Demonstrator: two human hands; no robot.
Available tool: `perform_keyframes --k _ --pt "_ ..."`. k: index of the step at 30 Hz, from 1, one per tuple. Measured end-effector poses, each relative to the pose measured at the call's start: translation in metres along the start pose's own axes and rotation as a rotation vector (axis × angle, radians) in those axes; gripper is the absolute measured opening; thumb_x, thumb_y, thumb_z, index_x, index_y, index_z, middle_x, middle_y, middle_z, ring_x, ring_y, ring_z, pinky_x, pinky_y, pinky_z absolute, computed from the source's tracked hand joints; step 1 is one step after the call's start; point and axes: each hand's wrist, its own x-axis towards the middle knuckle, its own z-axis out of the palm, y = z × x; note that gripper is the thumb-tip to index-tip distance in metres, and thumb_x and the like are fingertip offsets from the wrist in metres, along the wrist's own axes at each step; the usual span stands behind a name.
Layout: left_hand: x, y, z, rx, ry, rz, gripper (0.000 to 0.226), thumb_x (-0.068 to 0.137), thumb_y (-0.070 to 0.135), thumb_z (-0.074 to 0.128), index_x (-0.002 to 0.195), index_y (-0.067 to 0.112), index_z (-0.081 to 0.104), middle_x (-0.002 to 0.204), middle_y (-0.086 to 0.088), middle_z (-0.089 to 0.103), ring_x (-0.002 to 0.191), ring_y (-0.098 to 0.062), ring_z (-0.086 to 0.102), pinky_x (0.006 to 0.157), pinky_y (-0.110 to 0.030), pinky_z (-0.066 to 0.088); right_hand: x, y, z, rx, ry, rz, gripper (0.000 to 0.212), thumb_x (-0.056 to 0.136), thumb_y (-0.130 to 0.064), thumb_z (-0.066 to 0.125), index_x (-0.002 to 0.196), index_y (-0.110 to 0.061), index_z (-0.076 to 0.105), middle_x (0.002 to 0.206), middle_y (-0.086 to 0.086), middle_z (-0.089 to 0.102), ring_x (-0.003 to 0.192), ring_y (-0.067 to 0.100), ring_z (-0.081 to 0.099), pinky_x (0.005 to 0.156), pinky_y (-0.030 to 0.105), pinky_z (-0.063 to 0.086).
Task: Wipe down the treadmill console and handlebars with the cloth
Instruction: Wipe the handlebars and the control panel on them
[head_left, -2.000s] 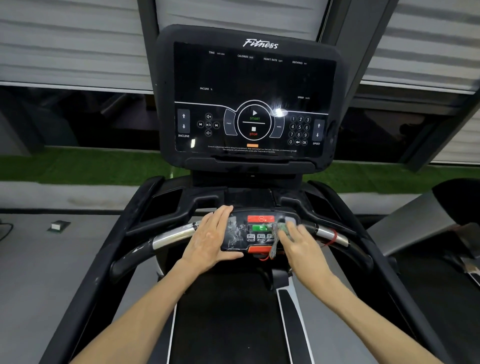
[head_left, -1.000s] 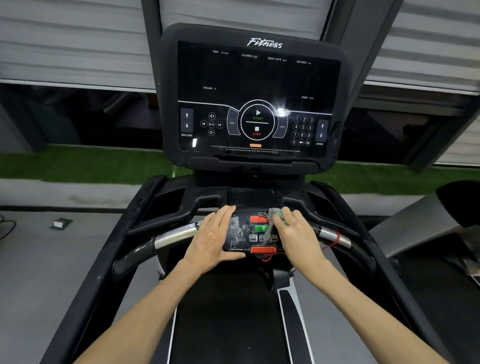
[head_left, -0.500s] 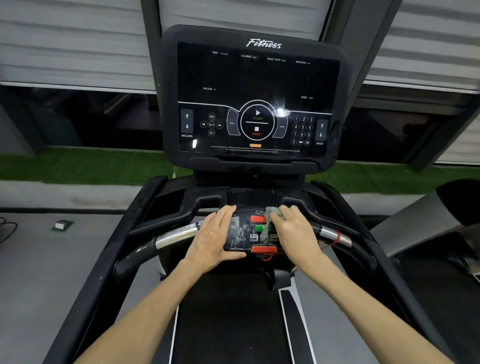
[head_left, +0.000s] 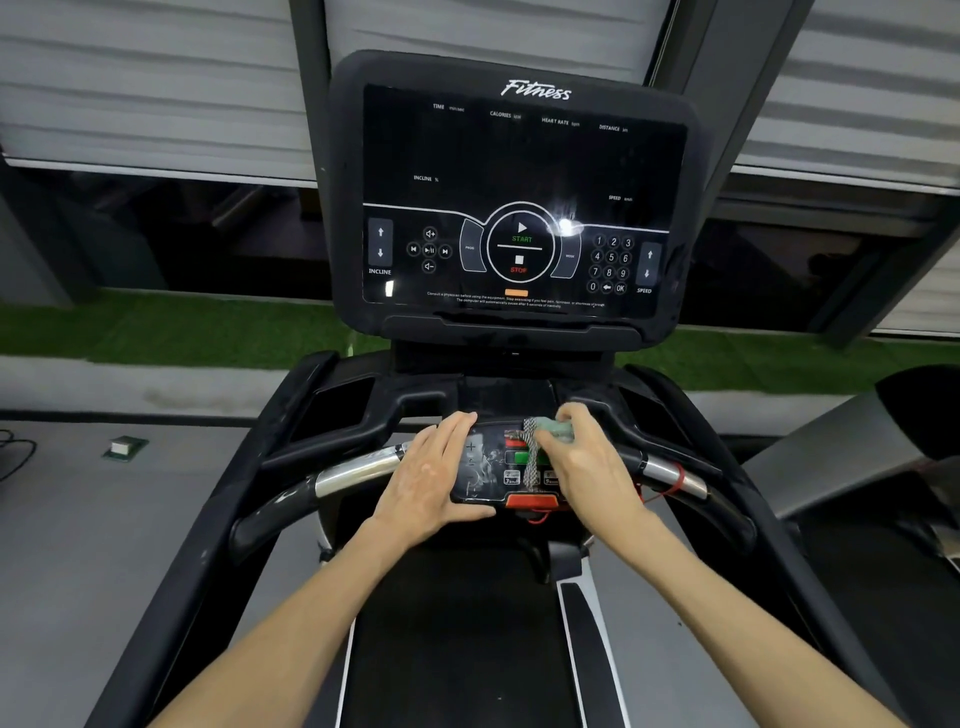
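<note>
Left hand lies flat, fingers straight, on the left part of the handlebar keypad panel. Right hand is curled round a pale green cloth at the panel's upper right edge, below the dark treadmill console. The hands are apart.

The right hand hides most of the cloth and half the keypad.

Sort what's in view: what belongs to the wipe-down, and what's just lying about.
For the job:
cloth, gripped by the right hand
left hand, resting on the small control panel
handlebars
console screen

Lying about:
small box on the floor at left
cable at the far left edge
neighbouring machine at right
</note>
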Motion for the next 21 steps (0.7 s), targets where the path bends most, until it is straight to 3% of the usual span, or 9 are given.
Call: perform_keyframes --k 3,10,14,17,21 --pt "0.001 0.0 0.0 -0.014 -0.007 -0.005 0.112 0.067 0.057 0.08 0.151 0.006 0.026 0.154 -0.01 0.034 0.141 -0.023 0.03 0.116 -0.03 0.013 0.0 0.0 0.004 -0.028 0.028 -0.025 0.03 0.074 0.006 0.073 0.1 -0.003 0.064 0.1 0.013 0.051 0.077 0.026 0.05 0.054 0.031 0.043" --pt "0.001 0.0 0.001 -0.028 0.006 -0.013 0.112 0.066 0.056 0.082 0.15 0.006 0.028 0.153 -0.011 0.036 0.141 -0.025 0.033 0.115 -0.03 0.015 -0.046 -0.009 0.016 -0.009 -0.086 -0.185 0.048 0.06 0.011 0.078 0.104 -0.006 0.067 0.102 0.01 0.057 0.079 0.021 0.053 0.064 0.028 0.052" --pt "0.001 -0.001 0.001 -0.061 0.007 -0.021 0.112 0.065 0.054 0.083 0.15 0.008 0.027 0.153 -0.008 0.035 0.141 -0.022 0.031 0.116 -0.027 0.011 -0.014 -0.01 0.007 -0.062 -0.052 -0.125 0.039 0.062 0.005 0.081 0.096 -0.008 0.067 0.097 0.009 0.056 0.074 0.02 0.051 0.054 0.024 0.04" --pt "0.002 -0.003 0.001 -0.084 -0.001 -0.026 0.114 0.063 0.054 0.084 0.15 0.01 0.027 0.152 -0.007 0.036 0.14 -0.021 0.032 0.116 -0.026 0.013 0.012 -0.008 0.005 -0.086 0.035 -0.054 0.033 0.067 0.004 0.078 0.095 -0.008 0.067 0.101 0.011 0.057 0.075 0.022 0.052 0.051 0.027 0.043" --pt "0.003 -0.004 0.002 -0.111 -0.007 -0.046 0.115 0.062 0.053 0.085 0.151 0.012 0.026 0.153 -0.005 0.035 0.141 -0.02 0.031 0.117 -0.024 0.011 -0.009 -0.012 0.015 -0.049 0.004 -0.094 0.034 0.07 0.006 0.075 0.101 -0.006 0.066 0.102 0.01 0.056 0.079 0.02 0.051 0.061 0.025 0.045"
